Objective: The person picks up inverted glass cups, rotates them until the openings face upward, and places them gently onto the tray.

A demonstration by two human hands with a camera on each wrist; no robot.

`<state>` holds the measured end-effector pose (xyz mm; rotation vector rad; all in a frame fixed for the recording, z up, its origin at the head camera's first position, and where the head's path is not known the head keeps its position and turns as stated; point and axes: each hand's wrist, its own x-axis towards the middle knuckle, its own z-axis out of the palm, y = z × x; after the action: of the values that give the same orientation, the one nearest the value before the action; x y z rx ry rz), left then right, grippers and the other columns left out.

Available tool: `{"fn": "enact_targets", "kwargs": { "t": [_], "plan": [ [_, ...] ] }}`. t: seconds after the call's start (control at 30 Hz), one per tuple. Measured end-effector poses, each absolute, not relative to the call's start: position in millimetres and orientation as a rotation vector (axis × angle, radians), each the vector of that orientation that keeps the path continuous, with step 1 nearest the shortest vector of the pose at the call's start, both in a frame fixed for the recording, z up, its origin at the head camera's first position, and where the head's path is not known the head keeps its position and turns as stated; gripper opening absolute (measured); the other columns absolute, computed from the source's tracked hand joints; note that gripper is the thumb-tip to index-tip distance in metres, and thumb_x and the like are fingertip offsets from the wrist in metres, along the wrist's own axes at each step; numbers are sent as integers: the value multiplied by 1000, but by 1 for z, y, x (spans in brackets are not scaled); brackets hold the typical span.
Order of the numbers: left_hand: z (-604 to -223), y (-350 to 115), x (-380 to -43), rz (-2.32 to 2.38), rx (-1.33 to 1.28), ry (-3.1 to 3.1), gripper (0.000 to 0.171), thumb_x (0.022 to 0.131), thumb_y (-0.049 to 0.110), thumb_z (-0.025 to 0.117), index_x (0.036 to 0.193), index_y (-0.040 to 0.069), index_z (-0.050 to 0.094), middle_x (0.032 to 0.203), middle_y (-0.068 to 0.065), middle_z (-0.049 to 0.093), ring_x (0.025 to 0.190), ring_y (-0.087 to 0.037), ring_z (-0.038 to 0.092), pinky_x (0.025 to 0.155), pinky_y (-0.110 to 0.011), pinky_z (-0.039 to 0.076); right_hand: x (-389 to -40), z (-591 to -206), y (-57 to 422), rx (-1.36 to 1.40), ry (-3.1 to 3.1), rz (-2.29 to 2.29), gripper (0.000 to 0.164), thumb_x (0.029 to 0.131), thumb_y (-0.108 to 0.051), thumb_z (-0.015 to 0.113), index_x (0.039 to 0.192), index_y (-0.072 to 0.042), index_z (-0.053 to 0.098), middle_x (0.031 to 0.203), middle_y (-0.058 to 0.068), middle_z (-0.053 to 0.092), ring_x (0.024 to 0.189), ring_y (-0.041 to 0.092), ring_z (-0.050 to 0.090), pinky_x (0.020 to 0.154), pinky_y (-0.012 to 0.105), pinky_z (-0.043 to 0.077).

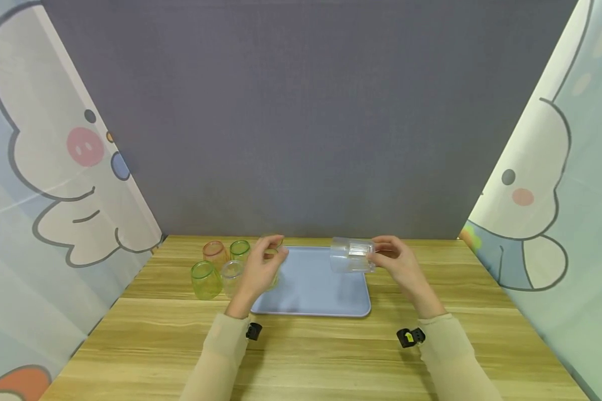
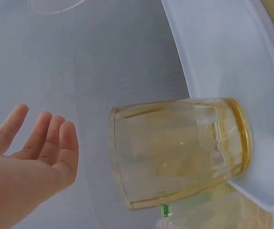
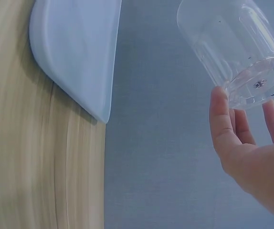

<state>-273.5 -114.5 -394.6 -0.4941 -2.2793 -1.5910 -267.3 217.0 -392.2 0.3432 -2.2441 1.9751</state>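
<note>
My right hand (image 1: 398, 262) grips a clear cup (image 1: 342, 257) near its base, with fingertips around the bottom. The cup lies on its side in the air above the right part of a pale blue tray (image 1: 313, 289), its mouth towards the left. In the left wrist view a yellow-tinted cup (image 2: 175, 152) stands upright on the tray's left end. Just above its rim is my left hand (image 2: 41, 167), fingers loosely bent and apart from it, holding nothing. From the head view, this hand covers most of the yellow cup.
Left of the tray, several cups are grouped on the wooden table (image 1: 321, 356): an orange-red one (image 1: 214, 253), a green one (image 1: 239, 249), a yellow-green one (image 1: 205, 283) and a clear one (image 1: 231, 274). A grey panel (image 1: 301, 122) rises behind the table, with cartoon-printed curtains at both sides.
</note>
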Motion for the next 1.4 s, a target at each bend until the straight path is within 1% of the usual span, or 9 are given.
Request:
{"fn": "enact_targets", "kwargs": {
  "t": [0.1,0.27,0.4,0.73,0.87,1.0,1.13,1.23,1.4],
  "plan": [
    [-396,-114,-273,-1597,-512,-2279,40,101,24,65,136,5,60,127,-13,58,119,-28,53,99,-48,45,-268,-394,216,355,-2236,1991,47,94,-4,70,134,10,50,117,17,56,100,13,60,86,27,56],
    [-397,-112,-273,-1609,-522,-2279,40,101,24,65,137,6,60,128,-13,58,121,-30,53,100,-48,45,-269,-395,215,362,-2243,2005,47,94,-7,70,135,7,50,120,14,55,101,14,61,87,28,56],
    [-397,-109,-274,-1619,-523,-2282,39,101,23,65,137,7,60,130,-12,57,121,-31,53,101,-48,45,-268,-395,213,365,-2231,2019,47,94,-6,70,134,7,50,120,15,55,101,14,61,87,28,56],
    [-399,-101,-272,-1618,-537,-2301,40,100,26,66,136,8,61,131,-11,58,121,-28,53,101,-48,44,-266,-394,207,364,-2193,2067,45,93,-5,71,132,6,51,116,9,57,101,15,61,88,30,56],
    [-400,-100,-272,-1629,-546,-2291,40,101,25,66,136,8,61,129,-11,59,120,-28,54,101,-49,44,-265,-393,205,361,-2187,2073,45,93,-5,71,131,7,51,116,9,57,102,15,61,88,30,56],
    [-401,-100,-273,-1645,-568,-2288,40,100,25,66,137,8,60,131,-11,59,120,-28,54,101,-49,44,-263,-393,204,350,-2194,2077,45,93,-4,70,132,7,51,118,11,56,103,16,61,89,30,55],
    [-402,-99,-272,-1673,-599,-2284,42,101,26,66,139,9,59,135,-11,58,122,-32,53,103,-50,43,-262,-392,203,348,-2205,2080,46,93,-5,70,133,6,50,121,12,55,105,16,60,90,30,55],
    [-402,-99,-272,-1686,-617,-2283,43,101,27,66,140,10,58,136,-10,57,124,-33,53,103,-51,42,-261,-391,201,362,-2215,2084,47,94,-7,69,135,5,50,123,14,54,105,17,60,91,30,54],
    [-403,-99,-271,-1711,-639,-2285,44,102,27,64,141,10,57,138,-10,56,124,-31,53,103,-49,43,-261,-392,197,372,-2193,2119,45,94,-6,69,134,5,51,122,14,54,103,18,60,90,30,54]
  ]
}}
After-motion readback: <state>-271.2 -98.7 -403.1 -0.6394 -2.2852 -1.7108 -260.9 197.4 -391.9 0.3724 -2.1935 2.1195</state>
